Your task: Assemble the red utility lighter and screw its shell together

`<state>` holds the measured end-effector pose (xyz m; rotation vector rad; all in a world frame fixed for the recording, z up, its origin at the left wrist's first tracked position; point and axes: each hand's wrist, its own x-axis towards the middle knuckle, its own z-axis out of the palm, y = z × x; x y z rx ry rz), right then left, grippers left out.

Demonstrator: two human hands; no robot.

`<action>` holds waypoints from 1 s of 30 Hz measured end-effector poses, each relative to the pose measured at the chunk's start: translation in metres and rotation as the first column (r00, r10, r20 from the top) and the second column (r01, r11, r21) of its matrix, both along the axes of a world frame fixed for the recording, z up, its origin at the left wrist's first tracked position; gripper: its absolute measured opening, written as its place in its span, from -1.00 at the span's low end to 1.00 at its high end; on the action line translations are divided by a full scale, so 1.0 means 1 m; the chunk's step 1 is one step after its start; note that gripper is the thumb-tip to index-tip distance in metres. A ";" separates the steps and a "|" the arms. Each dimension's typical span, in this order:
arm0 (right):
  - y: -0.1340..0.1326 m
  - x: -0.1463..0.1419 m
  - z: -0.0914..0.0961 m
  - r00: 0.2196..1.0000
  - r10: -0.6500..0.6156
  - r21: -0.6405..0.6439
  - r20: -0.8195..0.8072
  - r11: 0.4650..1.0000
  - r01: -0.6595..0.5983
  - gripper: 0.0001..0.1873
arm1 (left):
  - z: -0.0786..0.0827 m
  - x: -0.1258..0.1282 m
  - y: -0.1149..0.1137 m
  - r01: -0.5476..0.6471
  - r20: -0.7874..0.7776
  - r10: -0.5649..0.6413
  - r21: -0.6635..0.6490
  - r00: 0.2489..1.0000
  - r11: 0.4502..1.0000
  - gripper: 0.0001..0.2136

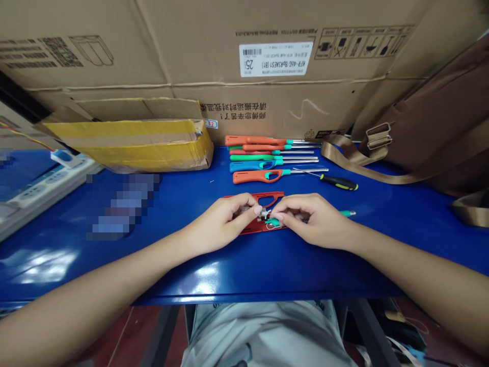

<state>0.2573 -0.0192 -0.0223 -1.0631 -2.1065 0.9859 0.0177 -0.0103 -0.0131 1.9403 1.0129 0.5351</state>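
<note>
A red long-nosed lighter (pixel 267 196) lies opened on the blue table (pixel 244 265), its inner parts showing. My left hand (pixel 225 216) rests on its left half, fingers pinched at a small white part in the middle. My right hand (pixel 311 216) covers the right half, fingers pinched on the same spot by a green trigger piece (pixel 272 222). The lighter's metal nose with a green collar (pixel 346 213) sticks out past my right hand.
Behind lies a row of several orange, green and blue lighters (pixel 267 158) and a black-and-yellow screwdriver (pixel 338 182). A yellow-taped carton (pixel 141 145) stands at back left, a power strip (pixel 42 186) at left, a brown bag with strap (pixel 420 132) at right, big cardboard boxes (pixel 244 56) behind.
</note>
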 end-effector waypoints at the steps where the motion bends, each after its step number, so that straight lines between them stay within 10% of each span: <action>1: 0.000 0.000 0.000 1.000 0.002 0.003 -0.003 1.000 -0.002 -0.81 | 0.000 0.000 0.000 0.002 0.000 -0.002 0.008 1.000 1.000 -0.65; 30: 0.000 0.000 0.001 0.999 0.037 0.035 -0.034 0.999 -0.036 -0.83 | 0.001 -0.002 -0.002 0.047 -0.064 -0.038 0.149 0.997 0.988 -0.69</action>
